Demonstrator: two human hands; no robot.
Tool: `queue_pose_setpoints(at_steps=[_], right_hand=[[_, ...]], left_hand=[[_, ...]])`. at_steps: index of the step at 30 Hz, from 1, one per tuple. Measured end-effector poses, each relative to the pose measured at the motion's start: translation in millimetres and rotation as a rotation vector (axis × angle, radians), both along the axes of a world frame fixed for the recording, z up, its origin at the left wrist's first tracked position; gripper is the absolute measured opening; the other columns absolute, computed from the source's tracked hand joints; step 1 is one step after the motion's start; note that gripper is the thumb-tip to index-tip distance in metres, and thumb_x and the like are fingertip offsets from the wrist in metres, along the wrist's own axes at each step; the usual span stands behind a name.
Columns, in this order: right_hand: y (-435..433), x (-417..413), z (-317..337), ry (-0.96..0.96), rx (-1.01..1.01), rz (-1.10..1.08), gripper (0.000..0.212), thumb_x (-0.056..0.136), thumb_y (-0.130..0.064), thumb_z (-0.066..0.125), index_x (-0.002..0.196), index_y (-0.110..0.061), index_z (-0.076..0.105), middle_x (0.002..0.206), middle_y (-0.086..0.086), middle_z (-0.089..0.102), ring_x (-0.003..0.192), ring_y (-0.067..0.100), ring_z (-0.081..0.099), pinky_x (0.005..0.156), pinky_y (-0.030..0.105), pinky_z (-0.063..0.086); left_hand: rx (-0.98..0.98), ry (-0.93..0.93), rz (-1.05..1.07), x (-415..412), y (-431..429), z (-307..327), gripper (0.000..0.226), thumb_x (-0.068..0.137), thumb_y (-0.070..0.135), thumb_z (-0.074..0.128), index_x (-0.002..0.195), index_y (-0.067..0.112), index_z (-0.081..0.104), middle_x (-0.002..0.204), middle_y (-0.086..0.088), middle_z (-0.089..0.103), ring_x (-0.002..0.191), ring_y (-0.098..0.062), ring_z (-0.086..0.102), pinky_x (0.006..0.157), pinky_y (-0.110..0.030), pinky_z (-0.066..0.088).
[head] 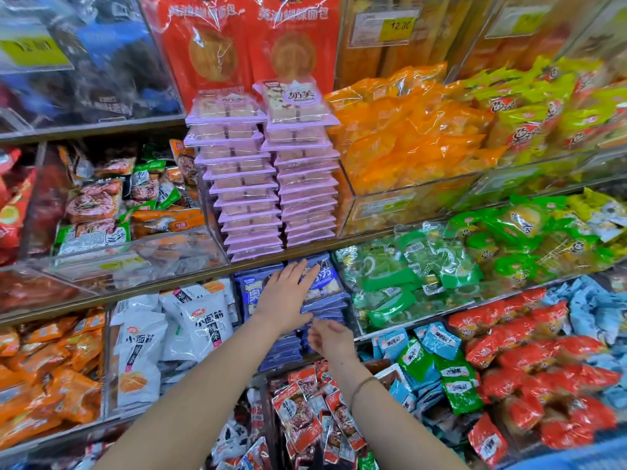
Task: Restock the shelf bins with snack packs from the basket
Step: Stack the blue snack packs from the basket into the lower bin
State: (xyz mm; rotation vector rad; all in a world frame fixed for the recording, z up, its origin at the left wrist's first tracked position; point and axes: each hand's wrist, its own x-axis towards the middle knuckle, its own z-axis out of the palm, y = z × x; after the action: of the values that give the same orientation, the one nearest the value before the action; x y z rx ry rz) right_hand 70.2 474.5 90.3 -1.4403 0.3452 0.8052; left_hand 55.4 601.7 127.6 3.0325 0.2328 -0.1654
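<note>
The left hand (287, 297) lay flat, fingers straight and spread, its palm pressing on the top of the blue snack packs (328, 283) stacked in their clear bin. It gripped nothing. Just below and to the right of it, the right hand (331, 338) hung at the front edge of the same stack, fingers loosely curled and blurred. Whether they pinched a pack edge or held nothing could not be told. A thin bracelet (364, 385) sat on that wrist.

Directly above the left hand's fingertips rose two columns of pink tray packs (271, 184). To the left of the hand stood white gluten-strip bags (200, 320), and to its right lay green packs (407, 276). Under the right hand was a bin of red-labelled packs (305, 401). The basket was out of view.

The step in hand looked like settling and squaring the blue packs after placing them, with the left palm flattening the stack while the right steadied its front. The bin appeared nearly full. The next move would probably call for lifting both hands clear without dragging the top pack forward, then turning back to the basket for another kind of pack.
</note>
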Motion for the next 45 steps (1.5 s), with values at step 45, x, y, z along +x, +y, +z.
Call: queue_pose_setpoints(at_steps=[45], right_hand=[[39.1, -56.3, -49.4, 0.577, 0.068, -0.163, 0.035, 0.101, -0.02, 0.034, 0.07, -0.011, 0.046, 0.068, 0.006, 0.042, 0.062, 0.019, 0.04, 0.059, 0.03, 0.039]], left_hand=[[0.123, 0.052, 0.049, -62.2, 43.5, -5.8, 0.11, 0.074, 0.077, 0.049, 0.153, 0.02, -0.001, 0.161, -0.004, 0.001, 0.148, -0.023, 0.004, 0.119, -0.043, 0.006]])
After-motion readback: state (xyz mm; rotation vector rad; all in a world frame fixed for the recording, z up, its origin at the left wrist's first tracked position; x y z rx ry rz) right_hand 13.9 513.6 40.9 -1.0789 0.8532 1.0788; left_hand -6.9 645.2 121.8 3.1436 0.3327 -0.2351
